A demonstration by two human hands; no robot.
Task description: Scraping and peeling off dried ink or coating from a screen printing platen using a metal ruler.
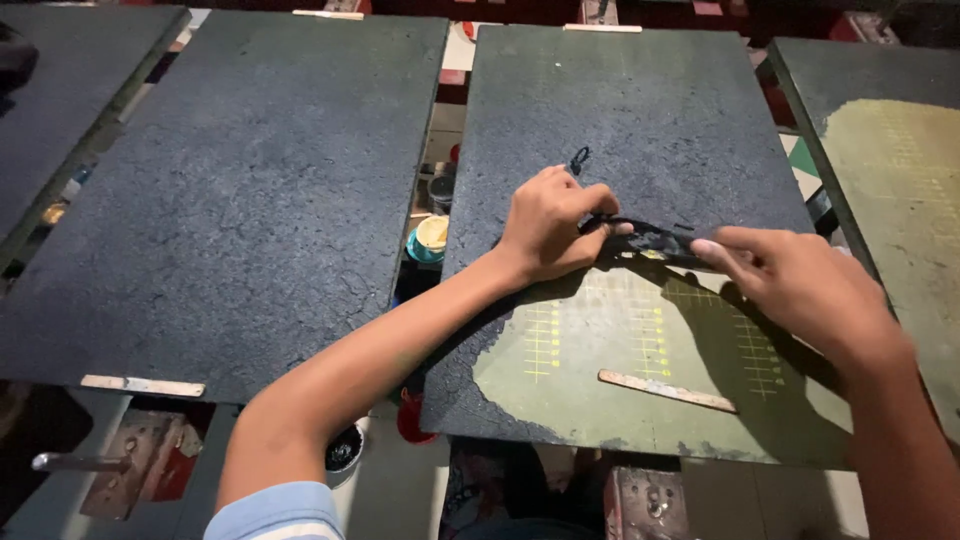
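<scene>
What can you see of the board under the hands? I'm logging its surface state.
The board is a flat rectangular panel, coated in rough, cracked dark crust over its far part. Its near part is bare, pale green with yellow ruled marks. A thin wooden stick lies there. The left hand and right hand grip a dark peeled strip at the crust's edge.

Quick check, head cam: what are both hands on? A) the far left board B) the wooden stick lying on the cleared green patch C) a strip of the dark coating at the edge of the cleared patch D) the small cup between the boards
C: the left hand and right hand pinch a dark peeling strip on the middle board, while the wooden stick lies untouched nearer the camera.
</scene>
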